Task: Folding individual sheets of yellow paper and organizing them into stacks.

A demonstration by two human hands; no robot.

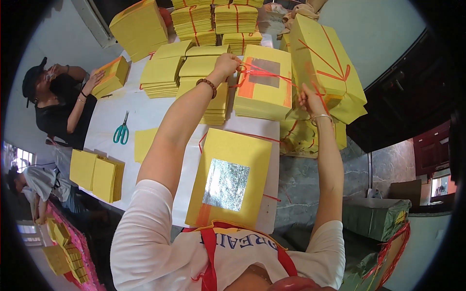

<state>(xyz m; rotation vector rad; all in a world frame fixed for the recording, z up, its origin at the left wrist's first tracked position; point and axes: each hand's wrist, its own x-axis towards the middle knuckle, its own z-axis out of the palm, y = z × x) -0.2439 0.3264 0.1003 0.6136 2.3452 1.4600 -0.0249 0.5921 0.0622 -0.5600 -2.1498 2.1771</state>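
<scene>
A bundle of yellow paper (262, 106), its top sheet marked with a dull silvery square and orange bands, lies at the far right of the table. Red plastic string (269, 73) crosses its top. My left hand (227, 66) pinches the string at the bundle's left side. On the right, my right hand (310, 100) has its fingers closed around the other end, beyond the bundle's edge. Nearer to me lies another yellow stack (238, 145) with a shiny silver square (226, 184); a red string runs under it and shows on both sides.
Tied yellow bundles (193, 22) are piled at the back. Untied yellow stacks (160, 68) stand left of my left hand. Green-handled scissors (121, 133) lie on the white table (104, 145). A tall bundle (330, 68) stands right. A person (58, 106) handles a bundle at left.
</scene>
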